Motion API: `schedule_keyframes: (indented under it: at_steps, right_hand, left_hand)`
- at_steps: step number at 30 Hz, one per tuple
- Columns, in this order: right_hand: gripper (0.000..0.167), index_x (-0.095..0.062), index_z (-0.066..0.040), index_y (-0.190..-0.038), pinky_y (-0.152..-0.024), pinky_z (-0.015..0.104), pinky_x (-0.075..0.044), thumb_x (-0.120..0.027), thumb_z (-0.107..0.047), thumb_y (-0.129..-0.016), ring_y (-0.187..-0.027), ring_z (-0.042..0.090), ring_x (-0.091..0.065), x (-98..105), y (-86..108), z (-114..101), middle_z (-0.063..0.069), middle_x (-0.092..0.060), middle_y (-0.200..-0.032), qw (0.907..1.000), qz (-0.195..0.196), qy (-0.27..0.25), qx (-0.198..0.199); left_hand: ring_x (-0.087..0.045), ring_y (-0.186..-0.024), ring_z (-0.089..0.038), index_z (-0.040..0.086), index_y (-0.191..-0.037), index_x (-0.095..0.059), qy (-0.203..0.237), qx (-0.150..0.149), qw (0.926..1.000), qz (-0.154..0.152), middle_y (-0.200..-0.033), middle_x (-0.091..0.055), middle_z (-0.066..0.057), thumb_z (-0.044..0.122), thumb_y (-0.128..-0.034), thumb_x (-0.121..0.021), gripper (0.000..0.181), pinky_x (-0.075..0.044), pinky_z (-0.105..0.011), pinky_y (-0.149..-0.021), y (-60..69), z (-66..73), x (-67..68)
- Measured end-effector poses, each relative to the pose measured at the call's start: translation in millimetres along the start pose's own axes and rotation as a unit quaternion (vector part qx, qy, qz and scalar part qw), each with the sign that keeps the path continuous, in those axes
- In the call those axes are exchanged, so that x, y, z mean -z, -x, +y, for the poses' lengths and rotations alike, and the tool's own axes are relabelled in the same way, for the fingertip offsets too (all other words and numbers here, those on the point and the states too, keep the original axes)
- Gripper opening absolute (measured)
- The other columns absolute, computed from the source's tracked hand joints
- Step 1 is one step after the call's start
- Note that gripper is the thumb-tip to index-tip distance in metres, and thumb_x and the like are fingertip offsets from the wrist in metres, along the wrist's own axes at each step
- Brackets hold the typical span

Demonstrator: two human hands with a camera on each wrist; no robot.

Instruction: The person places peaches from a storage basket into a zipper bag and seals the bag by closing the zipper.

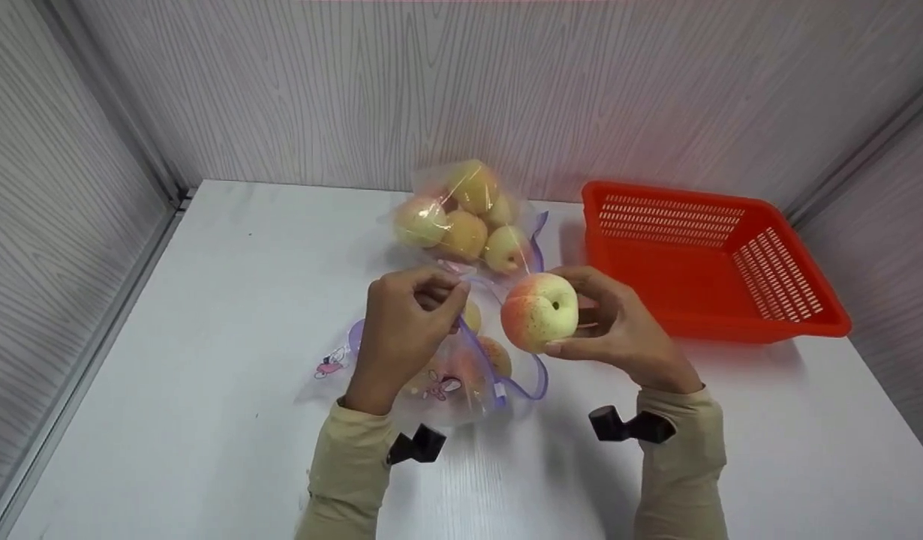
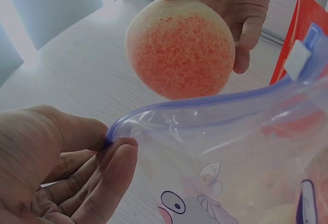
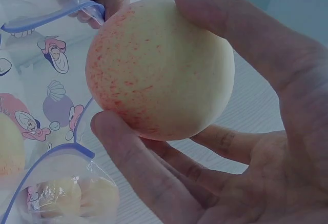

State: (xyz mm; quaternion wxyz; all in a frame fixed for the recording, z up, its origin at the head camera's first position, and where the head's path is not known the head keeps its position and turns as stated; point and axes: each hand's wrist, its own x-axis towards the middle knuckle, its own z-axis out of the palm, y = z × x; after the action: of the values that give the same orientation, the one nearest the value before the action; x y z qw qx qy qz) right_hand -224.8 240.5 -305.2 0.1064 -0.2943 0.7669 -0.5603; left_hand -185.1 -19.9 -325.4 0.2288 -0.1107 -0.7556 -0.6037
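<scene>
A yellow and red peach is gripped between the thumb and fingers of my right hand, just right of the bag's mouth. My left hand pinches the purple zip edge of a clear zip bag printed with cartoon figures. In the left wrist view the bag's mouth gapes, with a white slider at one end. Several peaches lie inside this bag, partly hidden by the printed film and my left hand. The held peach is outside the bag in the right wrist view.
Behind my hands lies a second clear bag filled with several peaches, its purple zip edge to the right. A red plastic basket with slotted sides stands on the right of the white table. Pale wood-grain panels enclose the back and sides.
</scene>
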Motion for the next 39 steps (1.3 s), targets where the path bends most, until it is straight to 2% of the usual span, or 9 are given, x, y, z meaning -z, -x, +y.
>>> schedule_keyframes:
  at_steps: [9,13,16,23,31,35,39]
  right_hand:
    - [0.064,-0.056,-0.013,-0.138,-0.084,0.048,-0.061,-0.084,-0.010,-0.080,-0.095,0.035,-0.071,-2,-2.2,0,0.011,-0.062,-0.126,0.9993,-0.016,0.025,-0.025]
    - [0.056,-0.056,-0.010,-0.138,-0.086,0.047,-0.060,-0.078,-0.009,-0.088,-0.093,0.037,-0.072,-3,-2.1,0,0.015,-0.062,-0.126,0.9992,-0.024,0.013,-0.029]
    - [0.052,-0.054,-0.006,-0.138,-0.089,0.045,-0.059,-0.075,-0.006,-0.090,-0.099,0.038,-0.072,-4,-2.9,0,0.018,-0.060,-0.127,0.9988,-0.043,0.002,-0.023]
    - [0.048,-0.057,0.001,-0.131,-0.090,0.042,-0.059,-0.079,-0.006,-0.088,-0.106,0.032,-0.069,-9,-9.5,6,0.016,-0.063,-0.124,0.9973,-0.068,0.017,-0.023]
    - [0.031,-0.064,0.003,-0.115,-0.088,0.040,-0.060,-0.078,0.000,-0.087,-0.103,0.038,-0.068,-7,-9.4,11,0.018,-0.065,-0.112,0.9982,-0.057,0.014,-0.014]
    - [0.033,-0.064,0.003,-0.113,-0.087,0.040,-0.060,-0.080,0.003,-0.084,-0.101,0.038,-0.068,-6,-11.6,16,0.017,-0.064,-0.109,0.9976,-0.064,0.019,-0.018]
    - [0.041,-0.061,0.007,-0.115,-0.087,0.042,-0.060,-0.083,0.003,-0.081,-0.102,0.036,-0.067,-5,-13.5,19,0.024,-0.061,-0.111,0.9962,-0.084,0.015,-0.017]
  left_hand:
    - [-0.067,-0.056,-0.010,-0.001,-0.088,-0.075,0.005,-0.009,0.9999,0.004,-0.074,-0.073,-0.004,0.002,-0.0898,-0.073,0.005,-0.060,-0.027,-0.056,-0.4,-1.2,0.7]
    - [-0.066,-0.055,-0.010,-0.001,-0.086,-0.075,-0.001,-0.011,0.9999,0.006,-0.073,-0.073,-0.004,0.001,-0.0892,-0.072,0.005,-0.059,-0.027,-0.054,-0.6,-1.6,0.2]
    - [-0.066,-0.054,-0.009,-0.001,-0.085,-0.075,-0.009,-0.010,0.9999,0.002,-0.073,-0.072,-0.004,0.001,-0.0892,-0.072,0.005,-0.059,-0.026,-0.055,-0.7,-1.8,-1.1]
    - [-0.066,-0.056,-0.009,-0.001,-0.087,-0.075,-0.012,-0.004,0.9999,0.000,-0.073,-0.072,-0.003,0.002,-0.0902,-0.072,0.005,-0.059,-0.026,-0.056,-0.6,-2.4,-1.4]
    - [-0.066,-0.056,-0.011,-0.001,-0.088,-0.075,0.003,0.001,1.0000,-0.002,-0.073,-0.072,-0.004,0.001,-0.0905,-0.072,0.005,-0.060,-0.028,-0.056,-0.2,-2.4,0.2]
    - [-0.066,-0.057,-0.012,-0.001,-0.089,-0.075,0.005,-0.003,1.0000,-0.005,-0.074,-0.072,-0.006,0.001,-0.0909,-0.072,0.005,-0.060,-0.028,-0.057,0.0,-2.1,0.9]
    - [-0.067,-0.057,-0.011,-0.002,-0.089,-0.075,0.004,-0.001,1.0000,-0.006,-0.075,-0.073,-0.008,0.001,-0.0906,-0.072,0.005,-0.060,-0.027,-0.057,-0.7,-2.2,0.8]
